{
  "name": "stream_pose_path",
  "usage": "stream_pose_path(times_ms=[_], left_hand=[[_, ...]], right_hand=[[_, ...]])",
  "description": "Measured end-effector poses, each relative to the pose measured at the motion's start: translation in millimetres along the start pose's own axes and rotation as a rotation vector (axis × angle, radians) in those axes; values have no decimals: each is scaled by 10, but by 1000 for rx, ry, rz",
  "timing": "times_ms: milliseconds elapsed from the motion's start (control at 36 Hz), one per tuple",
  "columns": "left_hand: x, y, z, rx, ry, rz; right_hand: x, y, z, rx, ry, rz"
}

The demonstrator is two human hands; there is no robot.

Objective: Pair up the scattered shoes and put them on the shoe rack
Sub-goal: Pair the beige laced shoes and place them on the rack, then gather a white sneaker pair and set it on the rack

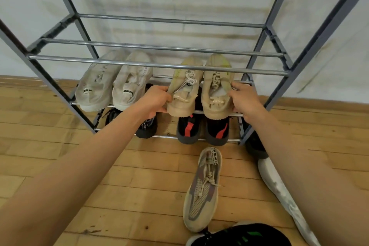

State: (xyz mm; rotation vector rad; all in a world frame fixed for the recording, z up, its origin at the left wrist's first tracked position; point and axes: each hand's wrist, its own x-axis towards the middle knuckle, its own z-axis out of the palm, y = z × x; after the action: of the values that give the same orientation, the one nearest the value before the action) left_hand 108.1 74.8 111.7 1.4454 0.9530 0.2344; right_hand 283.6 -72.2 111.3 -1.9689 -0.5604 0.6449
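Your left hand (154, 102) grips the left beige shoe (184, 88), your right hand (244, 102) the right beige shoe (216, 86), both at the shoe rack (159, 65) middle tier's right end.

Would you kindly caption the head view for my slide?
Left hand and right hand seat a beige pair on the rack.

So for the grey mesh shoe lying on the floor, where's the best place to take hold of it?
Take the grey mesh shoe at its heel collar, the end near the rack, coming from above. It lies sole-down with the opening up, so fingers can hook inside the collar; the laced middle is softer and wider.
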Motion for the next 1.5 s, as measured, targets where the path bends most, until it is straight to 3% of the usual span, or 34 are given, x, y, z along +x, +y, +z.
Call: stream_pose_path(times_ms=[139,333,556,722,861,1028,1083,1194,1250,1389,1500], left_hand=[[28,-57,73,90,7,59],[11,-122,163,-4,-7,92],[40,-94,209,-15,-29,73],[6,-170,243,114,34,170],[-106,-338,293,253,149,279],[-554,-611,631,298,295,426],[-741,-732,820,312,246,461],[-871,-1009,1166,489,-7,421],[-853,-1153,1285,595,-119,386],[-781,-1435,1440,932,-255,348],[-744,-1590,1509,1126,-303,333]], right_hand=[[14,82,-24,-27,-11,27],[36,131,-18,-47,10,24],[51,189,-38,-82,177,17],[9,229,-7,-161,122,18],[-213,320,-40,-142,47,-69],[-790,573,-132,-169,175,-304],[-933,789,-178,-194,211,-403],[-1066,1317,-313,-359,246,-492],[-1063,1601,-378,-467,229,-389],[-1016,2077,-551,-639,175,171],[-991,2316,-695,-782,144,367]])
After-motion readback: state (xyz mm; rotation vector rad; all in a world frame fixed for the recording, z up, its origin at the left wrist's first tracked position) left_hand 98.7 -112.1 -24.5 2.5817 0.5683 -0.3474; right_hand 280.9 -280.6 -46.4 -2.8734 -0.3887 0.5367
